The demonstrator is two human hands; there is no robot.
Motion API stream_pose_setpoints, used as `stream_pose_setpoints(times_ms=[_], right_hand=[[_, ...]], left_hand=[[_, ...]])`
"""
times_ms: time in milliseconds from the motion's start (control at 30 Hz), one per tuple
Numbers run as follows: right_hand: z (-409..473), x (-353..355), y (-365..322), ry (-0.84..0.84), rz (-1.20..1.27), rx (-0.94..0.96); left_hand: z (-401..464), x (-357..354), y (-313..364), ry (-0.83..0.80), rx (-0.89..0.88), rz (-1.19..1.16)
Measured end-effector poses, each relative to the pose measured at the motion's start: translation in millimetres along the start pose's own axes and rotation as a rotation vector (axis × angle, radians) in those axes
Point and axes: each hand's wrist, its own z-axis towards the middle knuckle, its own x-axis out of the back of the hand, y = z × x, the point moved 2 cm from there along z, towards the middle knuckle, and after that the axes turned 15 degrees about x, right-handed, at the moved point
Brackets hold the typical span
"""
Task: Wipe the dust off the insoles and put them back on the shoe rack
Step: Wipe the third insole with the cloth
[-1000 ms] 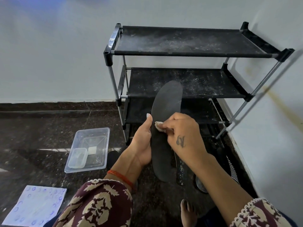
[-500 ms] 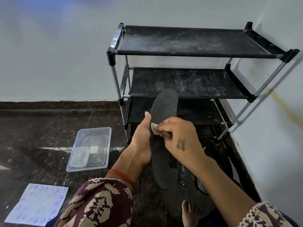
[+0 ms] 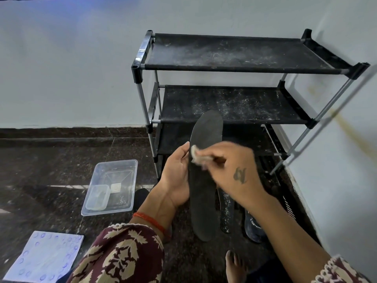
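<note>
Gripping the black insole (image 3: pixel 204 180) along its left edge, the left hand (image 3: pixel 176 176) holds it upright in front of the dusty shoe rack (image 3: pixel 234 103), while the right hand (image 3: pixel 234 170) pinches a small pale cloth (image 3: pixel 196 155) against its face. Two more insoles (image 3: pixel 226 211) lie on the floor just right.

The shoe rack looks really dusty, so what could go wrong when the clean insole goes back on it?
1. The shoe rack shelves carry pale dust, so the insole may pick up dirt again unless the shelves get wiped.
2. The left hand holds the insole only along one edge while the right hand rubs it with the small cloth; a hard stroke could knock it loose.
3. It might drop onto the dusty insole on the floor.
</note>
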Motion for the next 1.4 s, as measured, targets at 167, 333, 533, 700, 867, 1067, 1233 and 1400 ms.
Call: stream_pose_setpoints(times_ms=[167, 333, 533, 700, 867, 1067, 1233, 1400], right_hand=[[-4.0, -15.7, -8.4, -0.053, 0.012, 0.010], [-0.6, -8.3, 0.4, -0.035, -0.135, -0.008], [0.8, 16.7, 28.4, 0.059, -0.313, -0.139], [3.0, 3.6, 7.3, 0.111, -0.015, -0.021], [-1.4, -15.3, -1.6, -0.005, 0.010, 0.046], [0.1, -4.3, 20.6, -0.034, -0.211, -0.028], [-0.7, 16.0, 29.1, 0.115, -0.226, -0.095], [1.5, -9.8, -4.4, 0.085, 0.008, 0.063]], left_hand=[[1.2, 4.8, -2.8, 0.048, -0.007, 0.005], [0.3, -0.3, -5.9, 0.000, 0.050, 0.031], [-1.5, -3.9, -8.2, -0.094, 0.084, 0.033], [1.3, 0.8, -0.2, -0.038, 0.036, -0.002], [2.3, 4.4, -3.1, 0.007, 0.048, 0.014], [0.8, -3.6, -7.2, -0.028, 0.066, 0.047], [-1.0, -3.6, -6.8, -0.049, 0.074, 0.059], [0.5, -2.5, -3.6, -0.060, 0.035, 0.021]])
